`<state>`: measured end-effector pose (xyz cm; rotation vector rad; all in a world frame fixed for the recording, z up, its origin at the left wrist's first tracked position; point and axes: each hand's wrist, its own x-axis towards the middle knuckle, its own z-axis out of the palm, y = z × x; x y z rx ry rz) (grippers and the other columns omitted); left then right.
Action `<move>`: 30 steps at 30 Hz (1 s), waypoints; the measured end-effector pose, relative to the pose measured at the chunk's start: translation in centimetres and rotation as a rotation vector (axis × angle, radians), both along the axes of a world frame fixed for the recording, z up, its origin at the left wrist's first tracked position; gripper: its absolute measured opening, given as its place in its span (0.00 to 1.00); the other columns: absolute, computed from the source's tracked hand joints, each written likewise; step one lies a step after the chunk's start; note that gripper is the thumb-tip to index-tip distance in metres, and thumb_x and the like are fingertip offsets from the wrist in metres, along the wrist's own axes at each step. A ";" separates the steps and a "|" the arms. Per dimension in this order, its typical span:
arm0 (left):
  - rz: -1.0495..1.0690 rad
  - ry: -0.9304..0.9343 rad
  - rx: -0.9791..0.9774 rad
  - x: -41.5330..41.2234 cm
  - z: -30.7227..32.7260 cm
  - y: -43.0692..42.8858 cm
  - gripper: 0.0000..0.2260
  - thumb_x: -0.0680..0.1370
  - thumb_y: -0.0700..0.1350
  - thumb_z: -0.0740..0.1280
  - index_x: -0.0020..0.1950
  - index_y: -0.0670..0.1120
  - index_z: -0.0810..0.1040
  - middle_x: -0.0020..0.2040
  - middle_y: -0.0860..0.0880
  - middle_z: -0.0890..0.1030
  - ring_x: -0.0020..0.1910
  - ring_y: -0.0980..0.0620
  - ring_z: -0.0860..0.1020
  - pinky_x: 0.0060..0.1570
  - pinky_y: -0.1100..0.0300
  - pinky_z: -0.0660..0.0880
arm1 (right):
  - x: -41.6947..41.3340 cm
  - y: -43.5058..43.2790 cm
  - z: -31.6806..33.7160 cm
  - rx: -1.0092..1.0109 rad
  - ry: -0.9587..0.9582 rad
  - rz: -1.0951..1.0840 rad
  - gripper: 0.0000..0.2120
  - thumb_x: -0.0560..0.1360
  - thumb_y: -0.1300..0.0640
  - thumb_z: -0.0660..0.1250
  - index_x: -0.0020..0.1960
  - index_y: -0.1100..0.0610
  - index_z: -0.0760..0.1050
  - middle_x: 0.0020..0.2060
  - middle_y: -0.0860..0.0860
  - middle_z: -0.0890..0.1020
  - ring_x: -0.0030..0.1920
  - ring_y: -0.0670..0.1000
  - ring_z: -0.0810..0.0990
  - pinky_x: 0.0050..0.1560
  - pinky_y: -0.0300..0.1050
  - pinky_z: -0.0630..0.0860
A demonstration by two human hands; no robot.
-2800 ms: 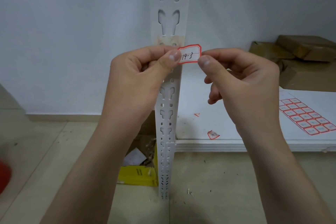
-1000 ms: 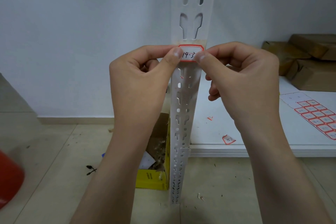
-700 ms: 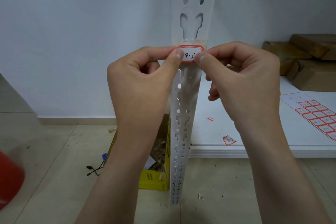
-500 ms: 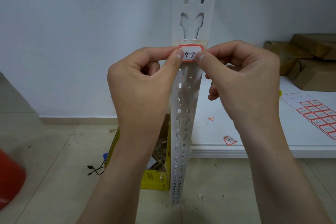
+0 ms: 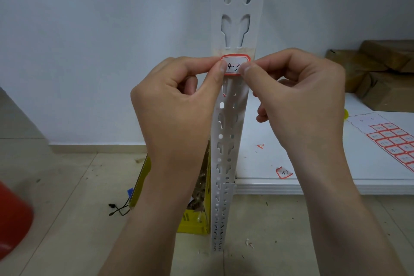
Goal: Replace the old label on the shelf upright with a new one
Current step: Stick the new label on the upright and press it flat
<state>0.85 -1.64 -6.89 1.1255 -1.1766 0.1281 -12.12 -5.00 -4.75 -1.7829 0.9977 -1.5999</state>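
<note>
A white slotted shelf upright (image 5: 228,141) rises through the middle of the view. A red-bordered white label (image 5: 234,65) with handwritten "14-3" lies against its face, over a yellowish patch of old adhesive (image 5: 233,51). My left hand (image 5: 177,105) pinches the label's left end between thumb and forefinger. Its right end is pinched the same way by my right hand (image 5: 298,101). Both thumbs cover part of the writing.
A white shelf board (image 5: 336,159) at the right carries a sheet of red-bordered labels (image 5: 394,141), a peeled old label (image 5: 283,172), a small scrap (image 5: 260,145) and brown parcels (image 5: 380,69). A yellow box (image 5: 195,219) of debris stands on the floor left of the upright. A red object (image 5: 11,219) fills the lower left.
The label has gone from being held in the air right of the upright to lying on the upright's face over the adhesive patch. In the last second the hands have barely moved.
</note>
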 end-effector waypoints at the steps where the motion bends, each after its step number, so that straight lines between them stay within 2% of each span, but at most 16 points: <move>1: 0.004 -0.007 -0.003 0.0 0.0 0.0 0.06 0.78 0.46 0.76 0.51 0.57 0.83 0.30 0.47 0.74 0.30 0.56 0.66 0.33 0.65 0.66 | 0.0 0.0 0.0 0.000 -0.002 -0.001 0.12 0.76 0.53 0.78 0.38 0.41 0.81 0.28 0.41 0.81 0.28 0.46 0.79 0.32 0.40 0.81; 5: 0.013 -0.017 -0.019 -0.1 0.0 0.0 0.09 0.78 0.47 0.76 0.50 0.61 0.81 0.30 0.48 0.74 0.30 0.56 0.66 0.32 0.64 0.66 | 0.0 0.0 0.1 -0.010 0.001 -0.006 0.11 0.76 0.53 0.78 0.38 0.41 0.81 0.29 0.40 0.81 0.29 0.46 0.80 0.32 0.40 0.82; 11: 0.009 -0.007 -0.014 -0.1 -0.1 -0.1 0.06 0.78 0.47 0.76 0.51 0.57 0.83 0.29 0.49 0.72 0.30 0.56 0.65 0.33 0.66 0.65 | 0.0 0.0 0.0 -0.036 0.007 -0.019 0.12 0.76 0.52 0.77 0.39 0.39 0.80 0.29 0.39 0.81 0.29 0.46 0.80 0.32 0.40 0.81; 17: 0.004 -0.001 -0.011 -0.1 0.0 -0.2 0.08 0.78 0.46 0.76 0.50 0.60 0.83 0.30 0.42 0.75 0.30 0.54 0.67 0.31 0.60 0.67 | 0.1 0.0 -0.1 -0.038 0.000 -0.031 0.11 0.76 0.52 0.78 0.38 0.41 0.80 0.28 0.41 0.81 0.29 0.47 0.80 0.32 0.41 0.81; 21: 0.000 0.020 -0.015 -0.2 0.0 -0.2 0.05 0.78 0.46 0.76 0.50 0.55 0.85 0.29 0.47 0.72 0.30 0.55 0.66 0.32 0.65 0.65 | 0.1 0.0 -0.1 -0.046 0.007 -0.046 0.11 0.76 0.52 0.78 0.38 0.41 0.81 0.29 0.42 0.81 0.29 0.48 0.80 0.32 0.44 0.83; 25: 0.020 0.013 -0.024 -0.4 -0.1 -0.3 0.06 0.78 0.45 0.76 0.50 0.57 0.84 0.29 0.51 0.70 0.29 0.56 0.65 0.32 0.67 0.64 | 0.1 0.1 -0.2 -0.055 0.014 -0.066 0.10 0.76 0.51 0.77 0.39 0.40 0.80 0.33 0.45 0.83 0.30 0.48 0.81 0.32 0.46 0.84; 30: 0.016 0.025 -0.027 -0.4 -0.1 -0.3 0.05 0.78 0.45 0.76 0.50 0.56 0.84 0.29 0.48 0.71 0.29 0.56 0.65 0.32 0.66 0.64 | 0.1 0.1 -0.2 -0.058 0.018 -0.081 0.10 0.76 0.50 0.77 0.39 0.41 0.80 0.33 0.45 0.83 0.30 0.49 0.81 0.33 0.46 0.84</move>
